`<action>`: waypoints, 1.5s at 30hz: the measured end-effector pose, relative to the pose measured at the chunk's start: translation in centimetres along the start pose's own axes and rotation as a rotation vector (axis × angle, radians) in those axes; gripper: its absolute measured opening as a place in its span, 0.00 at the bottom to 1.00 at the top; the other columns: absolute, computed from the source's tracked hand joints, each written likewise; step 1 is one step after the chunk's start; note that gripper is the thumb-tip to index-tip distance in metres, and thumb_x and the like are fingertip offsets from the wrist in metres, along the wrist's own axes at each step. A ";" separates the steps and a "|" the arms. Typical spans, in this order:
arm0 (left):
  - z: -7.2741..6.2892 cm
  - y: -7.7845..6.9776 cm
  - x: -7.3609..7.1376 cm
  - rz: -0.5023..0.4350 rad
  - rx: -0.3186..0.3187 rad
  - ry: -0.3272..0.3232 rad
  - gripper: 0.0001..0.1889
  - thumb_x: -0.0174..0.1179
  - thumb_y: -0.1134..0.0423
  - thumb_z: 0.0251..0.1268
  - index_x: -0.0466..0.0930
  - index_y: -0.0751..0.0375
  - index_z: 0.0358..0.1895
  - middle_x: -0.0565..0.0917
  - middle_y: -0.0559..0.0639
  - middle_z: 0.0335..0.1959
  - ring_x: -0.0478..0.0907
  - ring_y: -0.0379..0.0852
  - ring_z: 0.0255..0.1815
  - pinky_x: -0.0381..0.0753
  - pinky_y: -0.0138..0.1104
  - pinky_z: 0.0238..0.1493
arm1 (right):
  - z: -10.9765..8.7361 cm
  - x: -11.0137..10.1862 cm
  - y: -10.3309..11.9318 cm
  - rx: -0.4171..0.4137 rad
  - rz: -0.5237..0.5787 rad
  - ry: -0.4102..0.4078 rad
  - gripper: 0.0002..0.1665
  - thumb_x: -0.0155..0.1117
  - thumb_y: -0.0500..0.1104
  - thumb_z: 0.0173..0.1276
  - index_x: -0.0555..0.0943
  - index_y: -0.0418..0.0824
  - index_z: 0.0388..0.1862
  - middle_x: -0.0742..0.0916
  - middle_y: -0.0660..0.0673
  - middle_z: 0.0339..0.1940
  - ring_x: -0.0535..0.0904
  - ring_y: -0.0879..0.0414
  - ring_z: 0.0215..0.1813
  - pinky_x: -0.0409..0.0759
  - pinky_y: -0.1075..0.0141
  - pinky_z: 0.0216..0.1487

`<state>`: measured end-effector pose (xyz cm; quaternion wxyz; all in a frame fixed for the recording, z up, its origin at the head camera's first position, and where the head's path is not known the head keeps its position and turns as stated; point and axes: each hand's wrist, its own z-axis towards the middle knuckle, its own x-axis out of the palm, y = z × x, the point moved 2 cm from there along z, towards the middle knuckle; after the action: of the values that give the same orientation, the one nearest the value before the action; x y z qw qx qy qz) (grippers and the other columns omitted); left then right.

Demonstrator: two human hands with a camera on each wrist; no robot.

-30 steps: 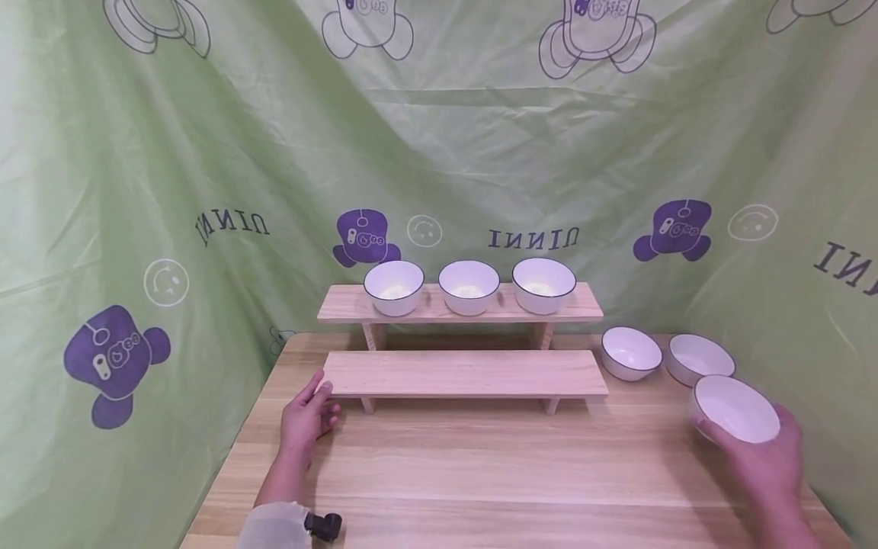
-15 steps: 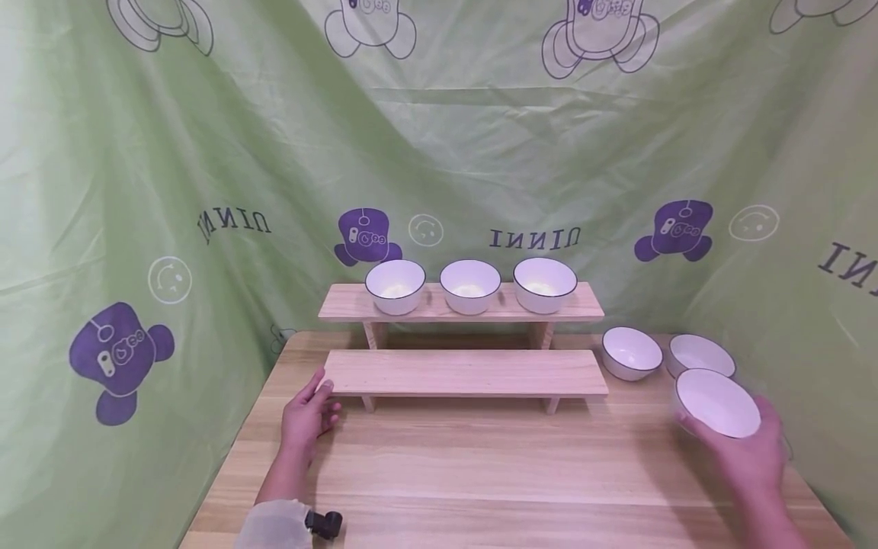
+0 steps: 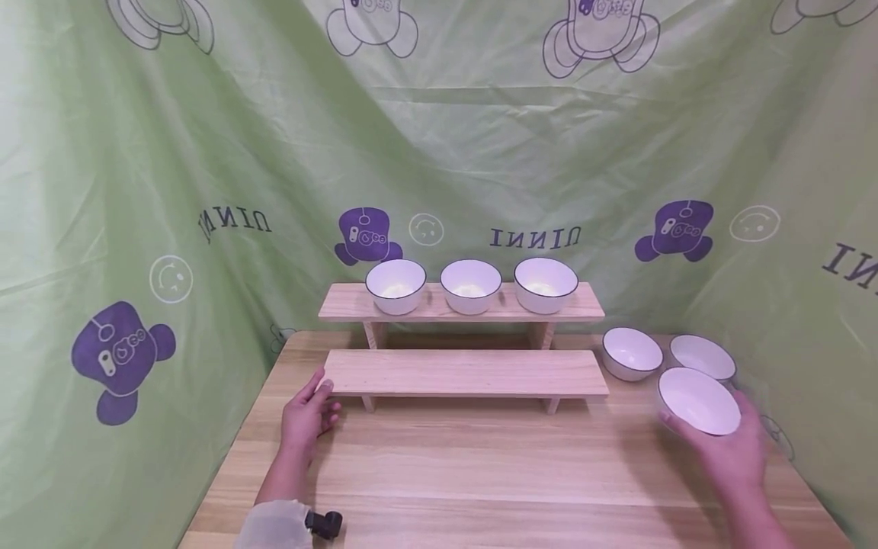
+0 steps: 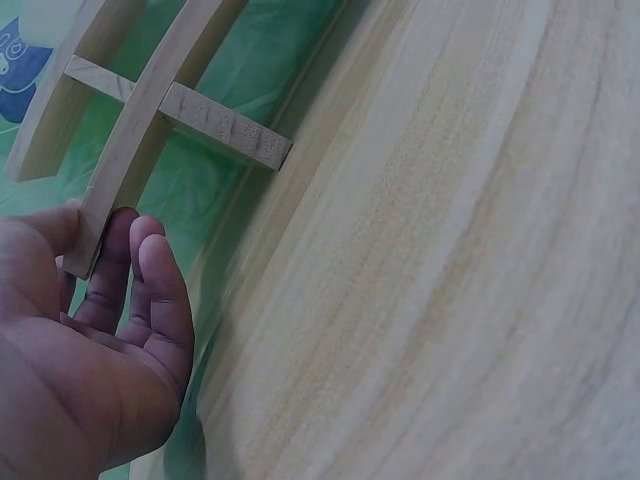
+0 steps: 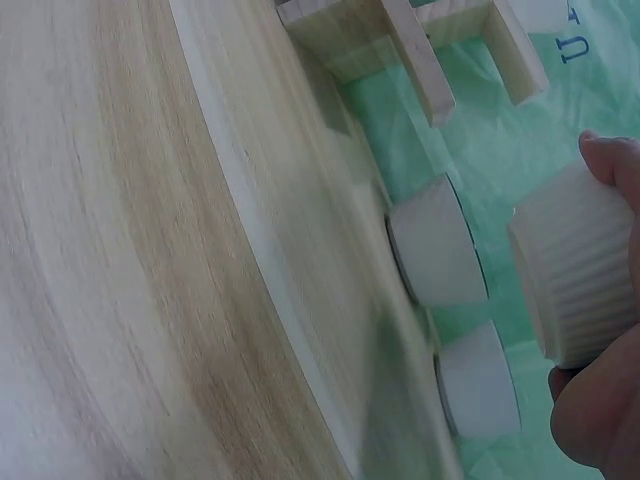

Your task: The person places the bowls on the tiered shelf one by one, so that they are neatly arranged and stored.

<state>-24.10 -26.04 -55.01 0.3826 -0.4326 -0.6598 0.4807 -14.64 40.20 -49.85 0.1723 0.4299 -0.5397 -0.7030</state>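
One white bowl (image 3: 700,402) is in the right hand (image 3: 735,454), off the tabletop (image 3: 521,473), right side, just in front of the two table bowls. Grip: thumb on one side, fingers partly hidden round the other, spread about a bowl's breadth. Opening faces up, base toward the table; round, so no long axis across it, and its centre axis runs near upright. Ribbed outside, dark rim. Right wrist view shows a gap to both table bowls. Lower shelf (image 3: 466,374): 1x, long axis left-right, flat, two supports showing below. Left hand (image 3: 306,415) pinches its left end, thumb and index nearly closed on the board, other fingers loosely bent underneath. Bowl count is six: one held, two on the table right of the shelves (left one (image 3: 632,352), right one (image 3: 703,352)), three in a row on the upper shelf (image 3: 343,303) (left (image 3: 395,288), middle (image 3: 470,287), right (image 3: 546,287)), all mouth up. Upper shelf sits behind the lower, parallel. One pale sleeve (image 3: 274,526) with a black fitting (image 3: 324,524) on the left arm. Green cloth (image 3: 439,152) behind, three solid purple figures.
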 end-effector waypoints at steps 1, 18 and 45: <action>0.0 0.0 0.0 -0.001 0.000 0.001 0.35 0.70 0.45 0.68 0.69 0.36 0.77 0.83 0.41 0.43 0.85 0.39 0.35 0.90 0.33 0.38 | -0.1 0.1 0.1 -0.003 0.001 0.000 0.74 0.86 0.48 0.54 0.45 0.43 0.87 0.60 0.32 0.82 0.57 0.35 0.78 0.53 0.43 0.83; 0.1 0.1 0.1 -0.004 0.004 -0.004 0.35 0.70 0.46 0.68 0.69 0.37 0.77 0.82 0.43 0.45 0.85 0.39 0.34 0.90 0.32 0.37 | -1.1 2.3 1.5 -0.041 0.053 0.058 0.74 0.87 0.45 0.53 0.47 0.47 0.87 0.61 0.32 0.82 0.58 0.34 0.77 0.54 0.41 0.82; 0.2 0.0 0.2 -0.012 0.004 -0.015 0.34 0.70 0.47 0.68 0.71 0.38 0.76 0.85 0.42 0.41 0.85 0.39 0.33 0.90 0.32 0.35 | -2.4 4.4 3.1 -0.072 0.034 0.128 0.74 0.88 0.47 0.51 0.47 0.46 0.87 0.63 0.30 0.80 0.60 0.34 0.76 0.59 0.38 0.79</action>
<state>-24.39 -25.89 -55.06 0.3813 -0.4244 -0.6642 0.4830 -15.90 34.49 -49.04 0.2335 0.4584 -0.5092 -0.6899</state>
